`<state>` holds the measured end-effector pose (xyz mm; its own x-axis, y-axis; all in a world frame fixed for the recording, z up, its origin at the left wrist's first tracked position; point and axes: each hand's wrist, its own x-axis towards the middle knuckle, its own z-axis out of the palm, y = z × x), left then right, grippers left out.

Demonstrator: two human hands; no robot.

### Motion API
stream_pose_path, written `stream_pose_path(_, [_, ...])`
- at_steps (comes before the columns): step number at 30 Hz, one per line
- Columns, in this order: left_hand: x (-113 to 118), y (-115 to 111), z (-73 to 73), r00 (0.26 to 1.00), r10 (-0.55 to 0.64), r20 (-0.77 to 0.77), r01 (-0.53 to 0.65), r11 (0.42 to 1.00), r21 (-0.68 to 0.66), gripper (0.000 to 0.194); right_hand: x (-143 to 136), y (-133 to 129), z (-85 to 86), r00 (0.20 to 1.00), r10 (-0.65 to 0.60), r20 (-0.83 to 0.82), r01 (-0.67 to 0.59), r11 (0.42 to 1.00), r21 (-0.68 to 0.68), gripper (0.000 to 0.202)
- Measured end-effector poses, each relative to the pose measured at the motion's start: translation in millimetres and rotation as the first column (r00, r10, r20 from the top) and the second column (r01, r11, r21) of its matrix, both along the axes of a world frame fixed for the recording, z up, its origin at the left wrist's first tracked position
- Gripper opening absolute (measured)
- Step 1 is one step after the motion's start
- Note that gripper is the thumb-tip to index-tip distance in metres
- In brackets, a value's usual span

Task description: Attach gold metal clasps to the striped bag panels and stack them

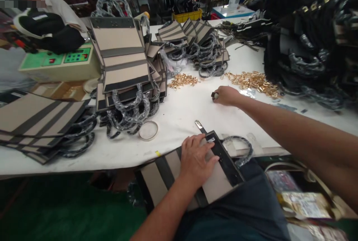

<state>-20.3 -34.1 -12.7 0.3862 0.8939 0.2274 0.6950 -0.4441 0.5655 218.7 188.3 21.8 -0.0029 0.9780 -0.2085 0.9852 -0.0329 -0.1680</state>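
Our left hand (195, 160) lies flat, fingers a little spread, on the striped panel (214, 181), which hangs partly over the near edge of the table (184, 108). A flat palm seems best here, as the panel tips past that edge and could slide. Our right hand (225, 96), out over the middle of the table, pinches a small dark piece (214, 95); we cannot tell just what it is. A soft, sure pinch should stop it dropping among the gold bits (254, 82) spread near that hand, toward the right edge.

The metal-tipped strap (198, 124) sticks out past the panel's far corner, so we should mind not to bend it. The plastic-wrapped handle (246, 147) loops out by the near edge and might catch our arm. A tape ring (148, 131) lies to the left of the strap, by the tall stack of panels (120, 58). Black bags (302, 39) crowd the right edge. Past the left side, a person (65, 13) is near a green machine (64, 62).
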Motion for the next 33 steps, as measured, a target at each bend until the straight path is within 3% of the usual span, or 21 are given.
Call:
stream_pose_path(3, [-0.4,-0.2,-0.6,1.0,-0.005,-0.006,0.005,1.0,0.005,0.043,-2.6,-6.6,8.7,1.0,-0.012,-0.013,0.012,1.0,0.005,0.031])
stream_pose_path(6, [-0.9,0.0,-1.2,1.0,-0.006,-0.007,0.006,1.0,0.013,0.042,-3.3,-34.3,23.6,0.998,0.001,-0.061,-0.001,1.0,0.002,0.021])
stream_pose_path(8, [-1.5,0.0,-1.6,1.0,-0.014,-0.011,0.014,1.0,0.016,0.042,-3.5,-68.2,35.2,0.98,0.006,-0.199,-0.011,1.0,-0.022,0.02])
stream_pose_path(11, [-2.6,-0.3,-2.0,0.999,-0.03,-0.017,0.03,0.999,0.022,0.042,-6.4,-134.1,47.0,0.818,-0.085,-0.568,-0.005,0.988,-0.155,0.027])
stream_pose_path(14, [-3.1,-0.7,-2.2,0.999,-0.033,-0.023,0.034,0.999,0.037,0.042,-11.3,-194.1,42.6,0.698,-0.183,-0.693,-0.041,0.955,-0.293,0.024])
stream_pose_path(17, [-2.7,-0.8,-2.5,0.999,-0.035,-0.033,0.037,0.998,0.057,0.042,-13.1,-227.3,24.2,0.657,-0.253,-0.71,-0.004,0.941,-0.339,0.025])
stream_pose_path(22, [-1.3,-1.2,-4.3,0.999,-0.027,-0.031,0.029,0.997,0.071,0.04,-10.9,-237.8,2.3,0.736,-0.205,-0.645,0.07,0.971,-0.229,0.02])
stream_pose_path(29, [-1.3,-1.4,-5.8,0.999,-0.028,-0.038,0.031,0.997,0.068,0.041,-24.7,-238.4,-3.5,0.722,-0.153,-0.675,0.038,0.983,-0.182,0.02])
stream_pose_path(33, [-3.2,-0.6,-4.2,0.998,-0.054,-0.039,0.056,0.997,0.059,0.041,-31.5,-237.7,-4.4,0.791,-0.105,-0.603,0.057,0.994,-0.098,0.014])
